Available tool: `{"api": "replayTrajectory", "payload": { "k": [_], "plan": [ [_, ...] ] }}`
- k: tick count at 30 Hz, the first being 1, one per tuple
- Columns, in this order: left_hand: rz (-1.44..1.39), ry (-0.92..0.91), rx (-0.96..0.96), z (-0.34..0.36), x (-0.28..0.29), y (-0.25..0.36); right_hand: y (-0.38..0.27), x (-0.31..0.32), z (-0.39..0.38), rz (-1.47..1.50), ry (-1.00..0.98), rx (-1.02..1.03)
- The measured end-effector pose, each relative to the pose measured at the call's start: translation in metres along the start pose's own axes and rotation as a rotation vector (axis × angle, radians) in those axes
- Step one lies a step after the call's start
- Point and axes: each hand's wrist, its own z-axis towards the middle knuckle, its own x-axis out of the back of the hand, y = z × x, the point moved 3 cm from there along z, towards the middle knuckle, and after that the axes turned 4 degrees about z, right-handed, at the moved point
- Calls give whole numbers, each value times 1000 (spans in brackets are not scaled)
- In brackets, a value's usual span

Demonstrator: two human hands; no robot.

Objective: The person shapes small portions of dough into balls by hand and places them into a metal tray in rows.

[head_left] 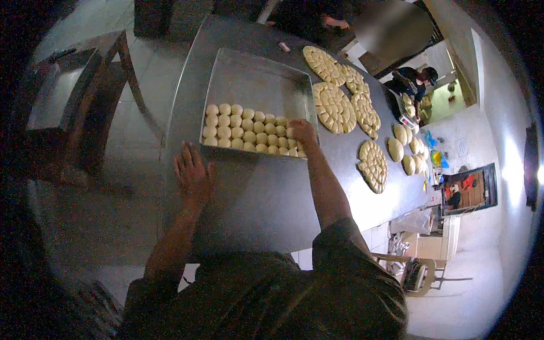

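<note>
A shallow metal tray (pixel 260 63) lies on the steel table, its near part filled with rows of small round dough balls (pixel 237 121). My right hand (pixel 303 130) is inside the tray's right end, at the end of the rows, with its fingers curled down against the dough balls. Whatever is in those fingers is hidden under the hand. My left hand (pixel 194 171) rests on the table just outside the tray's near left corner, fingers spread and holding nothing.
Several flat rounds of cut dough (pixel 334 107) lie right of the tray on the steel table (pixel 255 198). Larger dough lumps (pixel 396 148) and a scale (pixel 406 121) are farther right, near another person (pixel 411 82). A dark stand (pixel 73 85) stands left of the table.
</note>
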Motion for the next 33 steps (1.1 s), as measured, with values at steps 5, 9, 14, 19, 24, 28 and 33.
{"api": "replayTrajectory", "payload": {
  "k": [5,9,14,19,24,28,33],
  "plan": [
    [18,-68,-53,9,5,13,-3,54,-44,-94,126,67],
    [88,-80,4,8,-34,-20,-64,43,-135,41,307,212],
    [78,-237,74,9,-19,13,60,156,-255,-590,799,-82],
    [228,-117,-19,9,-29,4,90,198,-264,-770,964,-106],
    [139,-89,-10,6,-42,-29,90,233,-206,-882,1046,-8],
    [283,-120,0,5,-34,-18,82,262,-179,-942,1006,-41],
    [125,-102,-15,7,-35,20,135,311,-167,-970,1037,216]
  ]
}}
